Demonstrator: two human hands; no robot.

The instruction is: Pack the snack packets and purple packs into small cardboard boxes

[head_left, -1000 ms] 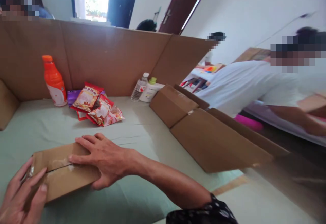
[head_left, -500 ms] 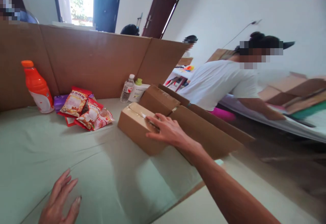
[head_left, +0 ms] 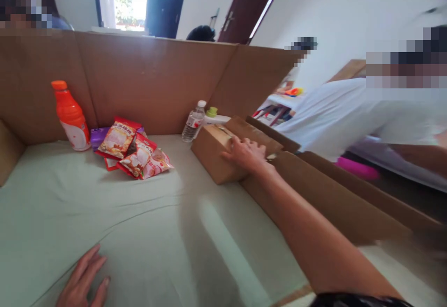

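My right hand (head_left: 246, 153) lies over the top of a small closed cardboard box (head_left: 216, 153), fingers bent and thumb against its near side. The box stands on the pale green cloth, close in front of a clear water bottle (head_left: 194, 122) and a white bottle with a green cap (head_left: 213, 117), partly hidden behind it. To the right, against the box, is larger cardboard with raised flaps (head_left: 324, 190). At the lower left, my left hand (head_left: 84, 276) is open and holds nothing, its fingers stretched out over the cloth.
Several red snack packets (head_left: 136, 151) and a purple pack (head_left: 99, 137) lie at the back left, beside an orange bottle (head_left: 71, 118). A tall cardboard wall (head_left: 153, 83) bounds the back. A person in a white shirt (head_left: 335, 107) is at the right.
My right hand has pushed the small box farther back, toward the bottles. The view has turned left, and the left hand stays low and open.
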